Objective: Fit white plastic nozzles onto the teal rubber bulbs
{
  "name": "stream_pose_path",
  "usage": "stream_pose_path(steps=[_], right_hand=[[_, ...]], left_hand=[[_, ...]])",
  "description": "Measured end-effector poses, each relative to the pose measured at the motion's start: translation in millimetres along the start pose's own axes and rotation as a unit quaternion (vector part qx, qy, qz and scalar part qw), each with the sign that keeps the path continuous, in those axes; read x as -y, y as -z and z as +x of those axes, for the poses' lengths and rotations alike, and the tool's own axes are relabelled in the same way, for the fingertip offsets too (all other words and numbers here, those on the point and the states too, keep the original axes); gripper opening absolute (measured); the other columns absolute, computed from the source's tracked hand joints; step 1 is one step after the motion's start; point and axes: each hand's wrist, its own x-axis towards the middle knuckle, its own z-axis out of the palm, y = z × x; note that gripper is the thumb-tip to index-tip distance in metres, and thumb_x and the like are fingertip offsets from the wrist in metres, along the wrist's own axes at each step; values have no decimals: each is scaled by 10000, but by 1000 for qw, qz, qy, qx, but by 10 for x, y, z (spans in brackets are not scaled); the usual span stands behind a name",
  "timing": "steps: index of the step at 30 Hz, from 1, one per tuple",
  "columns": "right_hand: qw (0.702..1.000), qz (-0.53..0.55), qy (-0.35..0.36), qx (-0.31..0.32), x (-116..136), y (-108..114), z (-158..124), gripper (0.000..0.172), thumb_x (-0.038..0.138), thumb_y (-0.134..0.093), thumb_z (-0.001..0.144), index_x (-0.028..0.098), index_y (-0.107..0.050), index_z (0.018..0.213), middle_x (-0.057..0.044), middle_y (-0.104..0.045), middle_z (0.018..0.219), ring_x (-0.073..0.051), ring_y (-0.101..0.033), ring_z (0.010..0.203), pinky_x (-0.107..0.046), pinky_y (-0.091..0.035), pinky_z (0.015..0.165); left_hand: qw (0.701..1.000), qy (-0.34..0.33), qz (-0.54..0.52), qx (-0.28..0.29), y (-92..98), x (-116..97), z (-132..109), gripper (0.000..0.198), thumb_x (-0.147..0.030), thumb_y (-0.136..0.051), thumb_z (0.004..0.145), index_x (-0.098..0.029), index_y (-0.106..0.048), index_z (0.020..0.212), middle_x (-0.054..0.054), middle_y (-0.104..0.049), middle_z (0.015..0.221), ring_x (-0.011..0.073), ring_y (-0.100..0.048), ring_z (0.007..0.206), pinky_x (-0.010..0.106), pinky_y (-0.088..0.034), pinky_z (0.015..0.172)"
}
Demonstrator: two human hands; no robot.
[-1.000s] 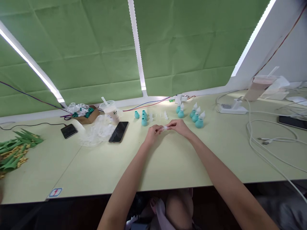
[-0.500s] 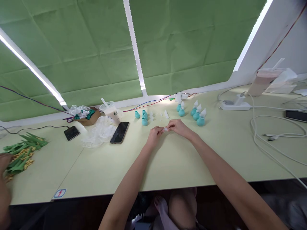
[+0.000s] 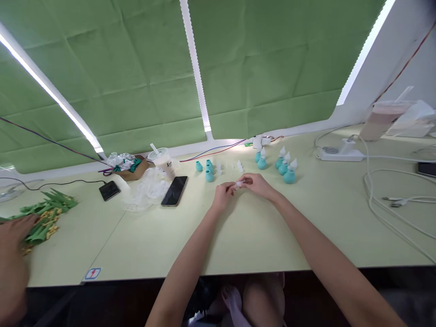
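A pale green table fills the view, and every place below is given from the dark phone lying flat on it. Behind the phone, along the table's far edge, hang green blinds. Far to the right of the phone, white cables loop over the tabletop, with a white power strip beyond them. Far to the left of the phone lies a heap of green and yellow pieces, and another person's hand rests against it. Just left of the phone sits crumpled clear plastic, with a lidded drink cup behind it and a small cardboard box further left.

Right of the phone and a little further back stand three small teal bulbs; further right is a group of teal bulbs with white tips, and between the two groups a few loose white tips lie on the table.

The person's own hands meet just right of the phone, nearer the table's front than the bulbs. The left hand and the right hand are brought together, fingers curled in, each pinching an end of one small white tip. The piece is held just above the table, between the two sets of fingertips; it is too small to tell its shape in detail.
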Motion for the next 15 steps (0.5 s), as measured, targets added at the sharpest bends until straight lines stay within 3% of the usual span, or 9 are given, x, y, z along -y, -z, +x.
stream_pose_path(steps=[3, 6, 9, 12, 15], right_hand=[[1000, -2, 27, -15, 88, -34, -3, 246, 367, -673, 693, 194, -689, 868, -50, -671, 896, -159, -634, 748, -293, -523, 698], [999, 18, 27, -37, 90, -70, 10, 250, 362, -673, 687, 187, -682, 865, -58, -657, 926, -147, -625, 710, -292, -523, 677], [998, 52, -9, -33, 14, -86, 28, 261, 351, -681, 671, 178, -656, 864, -42, -657, 848, -150, -627, 709, -305, -515, 708], [996, 89, -19, -22, -59, -87, 40, 265, 351, -661, 690, 179, -621, 888, -30, -649, 827, -150, -635, 735, -304, -503, 729], [995, 101, 3, -1, -62, -85, 39, 284, 356, -619, 738, 196, -601, 972, -29, -648, 882, -137, -635, 737, -294, -491, 722]], left_hand=[[995, 15, -101, -14, -12, -21, 25, 246, -338, -542, 800, -139, -623, 920, 24, -635, 745, 100, -540, 587, 251, -444, 623], [994, 7, -105, -37, 23, -15, 36, 333, -326, -559, 806, -168, -517, 1096, 22, -646, 771, 110, -572, 600, 275, -469, 653], [991, -21, 16, -131, 165, 57, 56, 379, -348, -521, 847, -199, -442, 1186, 63, -632, 947, 143, -602, 755, 316, -472, 748], [947, -36, 182, -262, 363, 186, 97, 372, -320, -515, 856, -191, -449, 1199, 131, -518, 1206, 217, -520, 1093, 387, -404, 930], [931, 28, 268, -248, 480, 296, 130, 451, -228, -552, 821, -211, -422, 1253, 135, -485, 1281, 260, -420, 1223, 419, -357, 965]])
